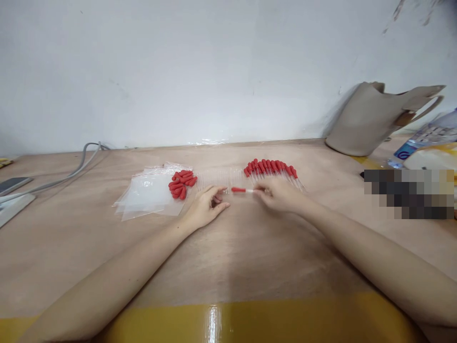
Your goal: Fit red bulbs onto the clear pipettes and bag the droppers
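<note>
Between the fingers of my right hand is a dropper with a red rubber bulb, its clear tube running into the grip and the bulb pointing left. My left hand rests by the row of clear thin tubes, thumb and fingertips apart, with nothing visible held. Left of that hand lies a heap of loose red rubber bulbs. Behind my right hand, several droppers with red bulbs are fanned out on the table, their lower ends partly hidden by the hand.
Clear plastic bags lie stacked left of the bulbs. A grey cable and a phone are at the far left. At right stand a beige bag and a plastic bottle. Yellow tape covers the near table edge.
</note>
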`<act>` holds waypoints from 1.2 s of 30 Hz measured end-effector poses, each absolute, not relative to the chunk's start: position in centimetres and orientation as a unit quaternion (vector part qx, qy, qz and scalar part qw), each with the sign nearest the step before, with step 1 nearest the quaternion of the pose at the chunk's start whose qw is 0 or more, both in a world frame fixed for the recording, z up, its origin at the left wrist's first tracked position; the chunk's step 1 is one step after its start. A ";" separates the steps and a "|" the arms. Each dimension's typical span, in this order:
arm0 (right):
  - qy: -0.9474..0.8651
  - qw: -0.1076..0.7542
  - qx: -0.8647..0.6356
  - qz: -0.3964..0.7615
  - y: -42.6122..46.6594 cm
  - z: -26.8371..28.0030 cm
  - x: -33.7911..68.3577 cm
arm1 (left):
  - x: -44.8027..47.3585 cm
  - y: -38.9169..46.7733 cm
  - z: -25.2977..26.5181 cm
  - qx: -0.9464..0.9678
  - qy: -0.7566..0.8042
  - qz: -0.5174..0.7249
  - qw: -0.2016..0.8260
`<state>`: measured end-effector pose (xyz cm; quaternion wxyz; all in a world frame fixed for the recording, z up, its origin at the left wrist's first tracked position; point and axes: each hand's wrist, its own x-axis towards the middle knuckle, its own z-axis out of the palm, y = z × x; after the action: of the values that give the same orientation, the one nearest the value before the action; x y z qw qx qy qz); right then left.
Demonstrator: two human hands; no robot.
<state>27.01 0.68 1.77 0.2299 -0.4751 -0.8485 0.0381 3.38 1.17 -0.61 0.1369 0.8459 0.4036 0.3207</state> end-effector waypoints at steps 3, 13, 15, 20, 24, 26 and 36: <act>-0.737 0.284 -0.612 0.043 2.3 2.5 29.8 | 3.2 1.3 -0.6 0.858 0.399 0.303 0.115; -0.576 0.138 -0.806 -0.017 4.4 1.6 34.2 | 3.5 0.9 0.0 0.872 0.390 0.271 0.118; -0.577 0.125 -0.807 -0.016 4.7 1.1 33.9 | 3.6 0.9 0.0 0.871 0.393 0.267 0.120; -0.589 0.103 -0.801 -0.006 4.8 0.8 33.9 | 3.6 0.9 0.1 0.872 0.395 0.264 0.119; -0.577 0.112 -0.809 0.022 4.7 1.5 34.5 | 3.5 0.9 0.0 0.871 0.396 0.264 0.122; -0.565 0.116 -0.817 0.028 4.8 1.8 35.2 | 3.5 0.9 0.0 0.871 0.395 0.265 0.123; -0.682 -0.055 -0.703 0.194 4.8 2.2 39.4 | 3.5 1.0 -0.1 0.872 0.389 0.267 0.132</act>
<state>39.39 4.79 2.24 -0.0549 -0.7029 -0.6822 0.1935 3.54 1.00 -0.11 0.1318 0.8719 0.3887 0.2672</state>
